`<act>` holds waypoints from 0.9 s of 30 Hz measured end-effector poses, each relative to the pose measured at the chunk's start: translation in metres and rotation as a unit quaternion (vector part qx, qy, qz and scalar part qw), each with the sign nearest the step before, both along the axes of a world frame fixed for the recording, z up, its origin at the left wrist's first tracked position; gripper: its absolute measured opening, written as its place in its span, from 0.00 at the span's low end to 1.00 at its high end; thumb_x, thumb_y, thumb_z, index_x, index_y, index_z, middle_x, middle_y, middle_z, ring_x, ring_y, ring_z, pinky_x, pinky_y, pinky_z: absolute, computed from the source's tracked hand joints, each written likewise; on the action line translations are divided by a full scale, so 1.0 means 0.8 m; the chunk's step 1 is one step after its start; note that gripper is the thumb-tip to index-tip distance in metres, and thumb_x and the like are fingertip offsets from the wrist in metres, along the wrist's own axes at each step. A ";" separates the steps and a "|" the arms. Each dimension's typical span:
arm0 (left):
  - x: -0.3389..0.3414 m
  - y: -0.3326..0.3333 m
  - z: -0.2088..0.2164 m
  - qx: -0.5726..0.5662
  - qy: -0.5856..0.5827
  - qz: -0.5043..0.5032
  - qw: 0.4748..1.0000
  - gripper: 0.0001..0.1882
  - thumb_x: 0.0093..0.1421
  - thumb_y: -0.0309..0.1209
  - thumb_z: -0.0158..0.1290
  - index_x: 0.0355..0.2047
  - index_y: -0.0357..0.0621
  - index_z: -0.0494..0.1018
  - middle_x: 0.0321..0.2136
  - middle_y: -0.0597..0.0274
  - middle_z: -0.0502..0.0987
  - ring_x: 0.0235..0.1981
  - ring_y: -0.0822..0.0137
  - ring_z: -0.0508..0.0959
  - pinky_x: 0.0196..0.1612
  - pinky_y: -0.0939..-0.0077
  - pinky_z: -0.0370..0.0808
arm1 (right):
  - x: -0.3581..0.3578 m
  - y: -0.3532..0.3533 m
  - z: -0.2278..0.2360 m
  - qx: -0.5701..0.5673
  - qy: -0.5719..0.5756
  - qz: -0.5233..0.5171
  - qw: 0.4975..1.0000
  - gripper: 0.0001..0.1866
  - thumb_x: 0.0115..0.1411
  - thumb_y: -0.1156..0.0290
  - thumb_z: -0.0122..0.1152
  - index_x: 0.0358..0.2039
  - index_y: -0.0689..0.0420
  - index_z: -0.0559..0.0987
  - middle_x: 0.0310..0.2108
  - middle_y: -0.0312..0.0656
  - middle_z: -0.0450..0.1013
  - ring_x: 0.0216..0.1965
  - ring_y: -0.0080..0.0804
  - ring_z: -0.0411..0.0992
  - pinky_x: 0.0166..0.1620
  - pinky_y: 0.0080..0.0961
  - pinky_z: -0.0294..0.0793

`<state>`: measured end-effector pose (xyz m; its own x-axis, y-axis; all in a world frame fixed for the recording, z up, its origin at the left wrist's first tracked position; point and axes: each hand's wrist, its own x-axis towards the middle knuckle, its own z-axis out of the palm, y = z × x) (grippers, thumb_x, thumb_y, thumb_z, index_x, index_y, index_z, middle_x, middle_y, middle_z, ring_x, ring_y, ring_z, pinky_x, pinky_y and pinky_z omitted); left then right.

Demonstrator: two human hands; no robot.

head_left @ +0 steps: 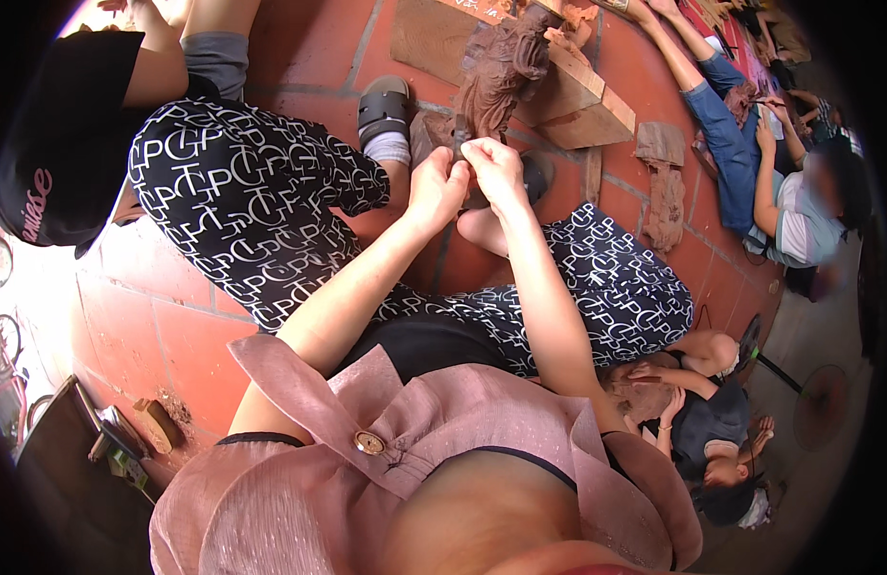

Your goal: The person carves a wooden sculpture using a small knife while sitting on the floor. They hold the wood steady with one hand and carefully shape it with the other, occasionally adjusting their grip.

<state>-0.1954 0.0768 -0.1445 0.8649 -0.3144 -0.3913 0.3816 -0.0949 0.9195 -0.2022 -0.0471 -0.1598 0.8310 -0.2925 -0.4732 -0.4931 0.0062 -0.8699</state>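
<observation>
My left hand (437, 190) and my right hand (497, 171) meet in front of me, fingers closed and thumbs close together. Between their fingertips a small, narrow dark piece (460, 132) sticks up; its kind is too small to tell. Just beyond lies a dark brown carved wooden figure (501, 77) with folded, drapery-like relief, its lower end close to my fingertips. Whether the fingers touch the carving cannot be made out. Pale wooden blocks (568, 101) stand beside and behind the figure.
Red floor tiles (137, 331) surround me. Another carved wooden piece (664, 187) lies to the right. A person in dark clothes (69, 134) sits close at far left; others sit at right (798, 211) and lower right (707, 422). A wood piece (156, 425) lies at lower left.
</observation>
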 end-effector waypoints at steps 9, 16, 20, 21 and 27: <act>-0.019 0.001 0.023 -0.107 0.143 0.002 0.984 0.10 0.62 0.32 0.45 0.29 0.37 0.67 0.17 0.62 0.71 0.10 0.74 0.68 0.08 0.82 0.64 | -0.035 0.000 0.041 -0.359 -0.233 0.117 0.896 0.18 0.48 0.85 0.58 0.41 0.55 0.76 0.39 0.41 0.70 0.36 0.32 0.72 0.38 0.27 0.75; -0.008 0.007 0.029 -0.080 0.123 -0.028 0.989 0.11 0.60 0.32 0.47 0.27 0.37 0.68 0.16 0.63 0.71 0.11 0.74 0.70 0.09 0.79 0.68 | -0.009 -0.011 0.036 -0.381 -0.274 0.258 0.845 0.18 0.42 0.86 0.57 0.36 0.55 0.73 0.37 0.42 0.67 0.39 0.40 0.70 0.39 0.31 0.73; -0.001 0.008 0.027 -0.085 0.112 -0.024 0.990 0.10 0.60 0.34 0.48 0.30 0.38 0.70 0.17 0.65 0.71 0.12 0.75 0.70 0.10 0.80 0.68 | 0.010 -0.014 0.035 -0.390 -0.297 0.271 0.828 0.16 0.41 0.85 0.55 0.33 0.55 0.72 0.35 0.41 0.68 0.38 0.41 0.71 0.39 0.33 0.74; 0.001 0.006 0.023 -0.084 0.104 -0.009 0.991 0.10 0.61 0.35 0.48 0.31 0.39 0.70 0.17 0.66 0.71 0.12 0.76 0.69 0.11 0.81 0.68 | 0.015 -0.013 0.036 -0.392 -0.309 0.271 0.823 0.17 0.40 0.84 0.55 0.33 0.55 0.72 0.35 0.40 0.68 0.38 0.41 0.71 0.39 0.32 0.74; 0.018 -0.004 0.002 -0.083 0.117 0.022 0.989 0.10 0.62 0.34 0.46 0.28 0.41 0.67 0.17 0.67 0.69 0.11 0.77 0.67 0.09 0.82 0.64 | 0.035 -0.014 0.016 -0.475 -0.334 0.244 0.777 0.17 0.37 0.83 0.60 0.32 0.56 0.76 0.36 0.39 0.73 0.42 0.40 0.71 0.46 0.31 0.71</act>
